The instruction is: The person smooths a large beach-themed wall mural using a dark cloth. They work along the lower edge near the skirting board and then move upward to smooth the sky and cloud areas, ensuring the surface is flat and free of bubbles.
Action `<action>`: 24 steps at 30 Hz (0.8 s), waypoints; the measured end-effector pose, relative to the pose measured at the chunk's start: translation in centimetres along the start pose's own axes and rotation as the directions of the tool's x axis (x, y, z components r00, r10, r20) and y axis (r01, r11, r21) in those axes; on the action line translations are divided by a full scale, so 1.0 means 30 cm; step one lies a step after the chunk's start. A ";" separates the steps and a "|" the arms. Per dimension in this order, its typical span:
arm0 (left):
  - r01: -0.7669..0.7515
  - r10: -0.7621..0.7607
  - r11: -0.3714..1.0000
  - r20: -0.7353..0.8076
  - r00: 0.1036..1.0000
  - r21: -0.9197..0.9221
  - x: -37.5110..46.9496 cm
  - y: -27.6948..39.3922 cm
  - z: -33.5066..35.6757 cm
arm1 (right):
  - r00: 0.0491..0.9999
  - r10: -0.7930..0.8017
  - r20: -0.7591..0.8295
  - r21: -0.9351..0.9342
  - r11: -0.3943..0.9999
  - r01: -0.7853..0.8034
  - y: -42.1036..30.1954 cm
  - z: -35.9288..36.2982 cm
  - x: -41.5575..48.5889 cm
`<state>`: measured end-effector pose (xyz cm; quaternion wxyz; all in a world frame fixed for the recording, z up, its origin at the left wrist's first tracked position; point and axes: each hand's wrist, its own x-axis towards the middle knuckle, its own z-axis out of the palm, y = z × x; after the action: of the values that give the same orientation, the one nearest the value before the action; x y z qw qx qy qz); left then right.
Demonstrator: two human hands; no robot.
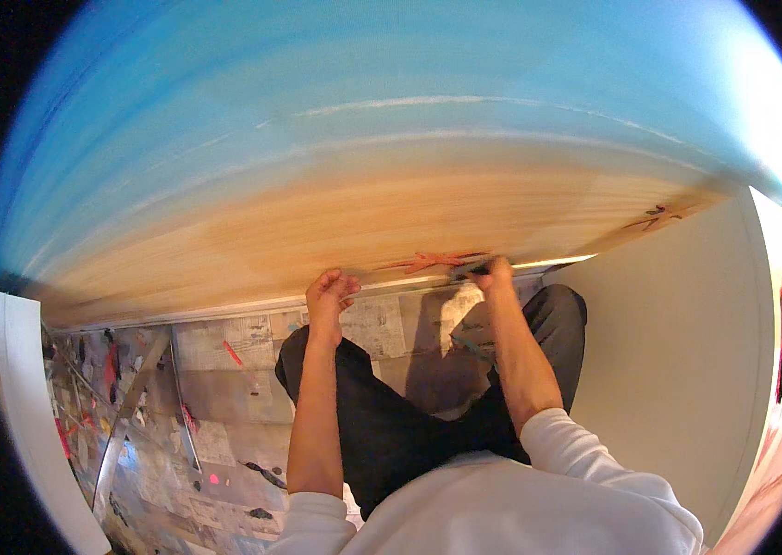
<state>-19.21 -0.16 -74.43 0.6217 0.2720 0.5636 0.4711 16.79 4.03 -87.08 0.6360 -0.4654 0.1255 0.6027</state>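
A large painted panel (335,201) fills the space before me, with blue bands above and sandy orange below. Low on it is a red starfish shape (432,261), close to the bottom edge. My right hand (498,272) grips a small dark object (472,270) beside this starfish; blur hides what it is. Near the panel's lower edge, left of the starfish, my left hand (330,295) is raised with loosely bent fingers, and I see nothing in it. A darker starfish shape (658,218) shows farther right on the panel.
Below lies a paint-spotted floor (224,409) with scattered scraps. Metal strips (131,402) lie at the left, near a white board edge (23,361). A pale upright panel (662,361) stands close on my right. My knees (557,319) are bent beneath the painting.
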 end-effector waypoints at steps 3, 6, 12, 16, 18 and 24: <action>0.010 -0.010 1.000 0.017 1.000 0.002 0.006 0.000 0.017 | 0.989 -0.128 -0.077 0.059 0.989 0.133 -0.152 -0.050 -0.021; 0.004 -0.005 0.999 0.007 1.000 0.039 0.010 0.005 0.023 | 0.959 -0.257 -0.117 0.082 0.960 0.267 -0.124 -0.026 -0.028; -0.022 0.023 1.000 -0.034 0.999 0.013 0.023 -0.009 0.020 | 0.980 -0.029 0.196 0.127 0.992 0.004 0.318 0.218 -0.155; -0.062 0.055 0.995 -0.097 0.994 -0.077 0.030 -0.023 0.006 | 0.984 0.177 0.033 0.237 0.955 -0.180 0.500 0.426 -0.354; -0.061 0.051 0.993 -0.095 0.994 -0.105 0.034 -0.028 0.002 | 0.979 0.182 0.086 0.215 0.956 -0.197 0.421 0.419 -0.390; -0.028 0.027 0.999 -0.031 0.999 -0.027 0.028 -0.026 -0.002 | 0.994 -0.079 0.074 -0.007 0.997 0.080 -0.012 0.249 -0.372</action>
<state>-19.11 0.25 -75.50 0.6101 0.2639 0.5628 0.4913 11.40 2.39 -74.87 0.6612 -0.4508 0.0803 0.5942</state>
